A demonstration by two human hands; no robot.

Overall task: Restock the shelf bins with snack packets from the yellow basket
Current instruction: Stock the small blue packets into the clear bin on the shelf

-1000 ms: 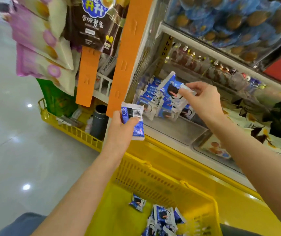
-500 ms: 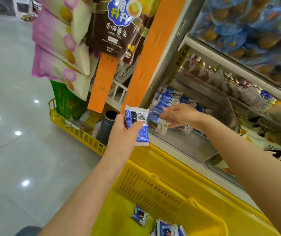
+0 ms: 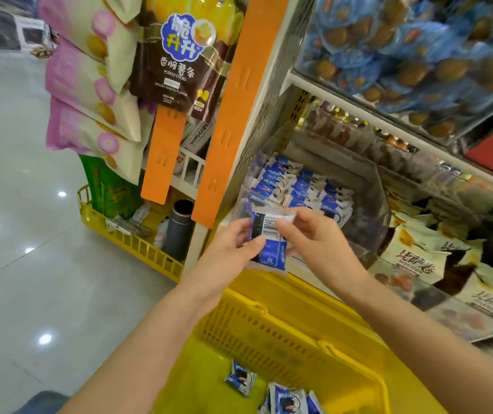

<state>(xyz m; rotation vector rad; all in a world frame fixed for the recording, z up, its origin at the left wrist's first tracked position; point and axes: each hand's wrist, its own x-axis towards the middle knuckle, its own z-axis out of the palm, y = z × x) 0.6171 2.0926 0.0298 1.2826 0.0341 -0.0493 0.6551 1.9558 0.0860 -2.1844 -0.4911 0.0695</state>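
Snack packet (image 3: 271, 233) sits pinched by my left hand (image 3: 229, 249) and, seemingly, right hand (image 3: 319, 246); shelf bin (image 3: 381, 204) at twelve o'clock, yellow basket (image 3: 269, 325) at six.

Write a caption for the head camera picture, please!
Left hand and right hand hold one blue snack packet above the yellow basket, before a clear shelf bin of matching packets.

Blue-and-white packet (image 3: 270, 240) (black barcode), yellow basket (image 3: 284, 330), orange strips (image 3: 161, 156).

Glossy film packet (image 3: 270, 239) – clear plastic bin (image 3: 367, 204) – yellow slatted plastic basket (image 3: 293, 330); polished floor (image 3: 30, 279).
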